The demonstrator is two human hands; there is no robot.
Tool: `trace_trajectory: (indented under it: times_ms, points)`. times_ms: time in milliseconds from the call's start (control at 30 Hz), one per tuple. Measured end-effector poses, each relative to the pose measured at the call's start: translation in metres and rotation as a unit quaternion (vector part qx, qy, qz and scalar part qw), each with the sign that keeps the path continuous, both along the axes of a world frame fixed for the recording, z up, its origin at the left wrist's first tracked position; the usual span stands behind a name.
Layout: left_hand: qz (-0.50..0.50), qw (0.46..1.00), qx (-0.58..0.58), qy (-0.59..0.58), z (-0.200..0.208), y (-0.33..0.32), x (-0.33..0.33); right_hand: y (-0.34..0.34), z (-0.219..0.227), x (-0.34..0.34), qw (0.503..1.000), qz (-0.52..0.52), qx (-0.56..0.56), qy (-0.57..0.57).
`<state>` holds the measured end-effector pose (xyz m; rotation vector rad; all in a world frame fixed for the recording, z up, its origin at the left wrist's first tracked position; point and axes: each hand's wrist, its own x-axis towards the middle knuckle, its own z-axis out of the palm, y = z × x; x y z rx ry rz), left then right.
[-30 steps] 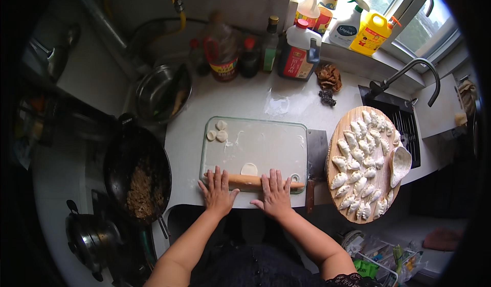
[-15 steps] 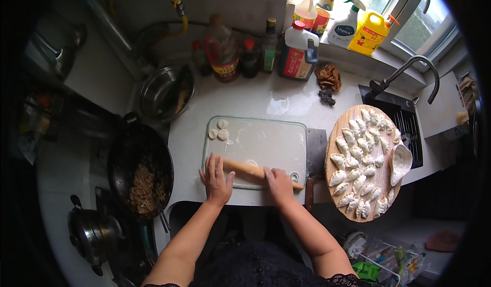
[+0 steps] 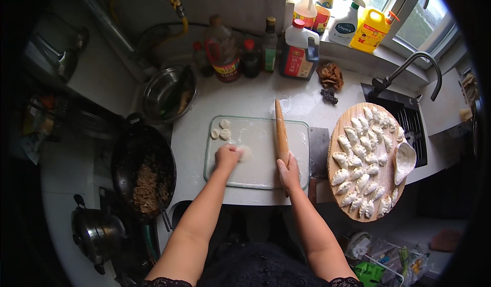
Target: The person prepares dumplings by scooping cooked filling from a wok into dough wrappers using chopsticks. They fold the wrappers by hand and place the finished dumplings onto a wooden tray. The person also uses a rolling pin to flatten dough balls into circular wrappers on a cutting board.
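Observation:
A flat, round dough wrapper [image 3: 246, 153] lies near the middle of the pale cutting board [image 3: 255, 177]. My left hand [image 3: 228, 156] is closed, its fingers pinching the wrapper's left edge. Gripped near its lower end, a wooden rolling pin [image 3: 281, 128] is in my right hand [image 3: 289, 172]. The pin points away from me, its far tip past the board's back edge. Several small dough pieces [image 3: 224, 133] sit at the board's far left corner.
A round wooden board [image 3: 335, 205] with several folded dumplings [image 3: 358, 159] stands at right, beside the sink [image 3: 417, 133]. A cleaver [image 3: 318, 149] lies along the cutting board's right side. On the left is a wok [image 3: 146, 185] of brown filling. Bottles [image 3: 299, 52] line the back.
The rolling pin has swung from lying across the board to pointing away from me. My left hand has left the pin, moved up and taken the wrapper's edge.

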<state>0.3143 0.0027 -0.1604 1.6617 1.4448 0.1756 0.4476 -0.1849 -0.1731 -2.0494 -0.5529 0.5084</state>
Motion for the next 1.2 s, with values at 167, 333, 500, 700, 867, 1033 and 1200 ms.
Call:
trace_trajectory:
  times_ms: [167,333,500,700,867,1033,1200]
  points:
    - [0.107,0.991,0.054,0.051,-0.008,0.039,-0.012,0.003,0.001,0.001,1.0,0.003,-0.03,-0.008]
    - [0.073,0.995,-0.064,0.033,-0.013,0.034,-0.004,0.001,0.01,0.001,0.999,0.011,-0.031,-0.017]
    - [-0.093,0.989,0.088,0.079,0.014,0.003,0.029,0.001,0.01,0.001,1.0,0.008,-0.016,-0.01]
    - [-0.196,0.866,0.455,-0.064,0.012,0.021,0.026,0.0,0.011,0.001,1.0,0.003,0.007,0.008]
    - [-0.277,0.871,0.4,0.058,0.009,0.009,0.029,-0.002,0.011,0.002,1.0,0.008,0.017,0.021]
    - [-0.347,0.868,0.298,0.195,0.025,-0.011,0.036,-0.002,0.006,0.004,0.999,0.018,0.04,0.03]
    - [-0.473,0.825,0.264,0.162,0.031,-0.078,-0.017,-0.005,-0.005,0.011,0.993,0.04,0.065,0.089]
